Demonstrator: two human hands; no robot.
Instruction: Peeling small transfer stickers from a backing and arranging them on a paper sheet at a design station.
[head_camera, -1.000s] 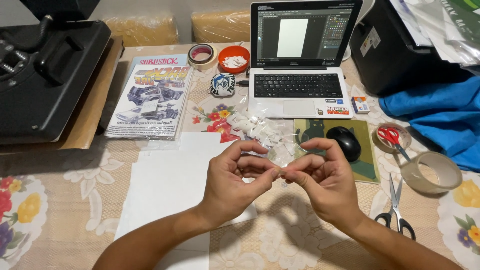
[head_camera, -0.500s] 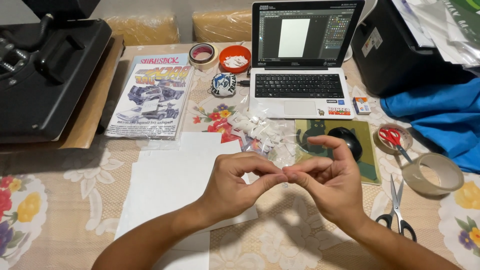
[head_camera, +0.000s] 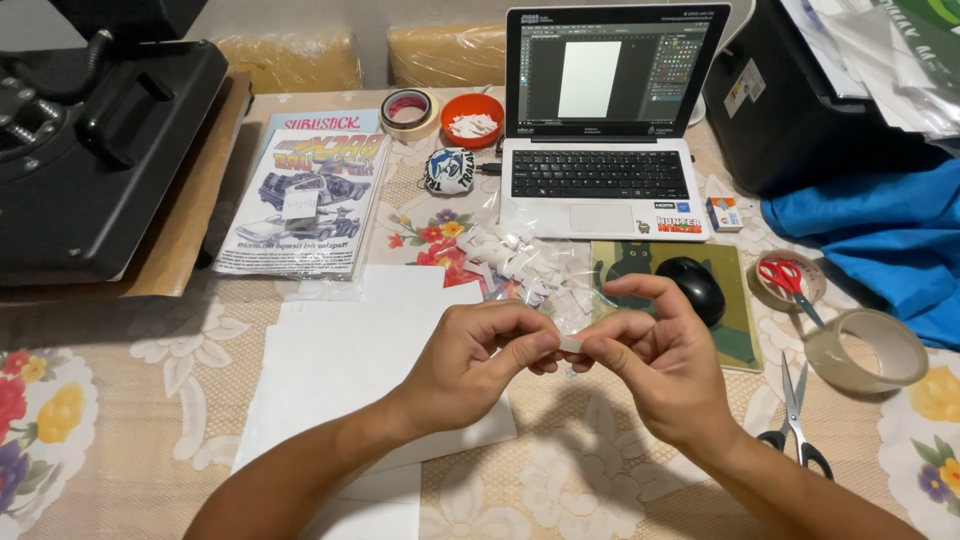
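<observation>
Fingers (head_camera: 540, 343) of both hands are pinching one tiny white piece (head_camera: 572, 344) between them; it's looking slippery, so it could drop into the plastic bag (head_camera: 530, 265) just beyond.

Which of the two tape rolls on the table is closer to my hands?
The big clear tape roll by your right hand, beside the scissors. The smaller red-cored roll sits far back near the orange bowl.

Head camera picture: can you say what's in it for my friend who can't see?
Two hands, left hand and right hand, pinch a small white piece together above white paper sheets. Behind them sit a bag of white pieces, an open laptop and a black mouse.
</observation>
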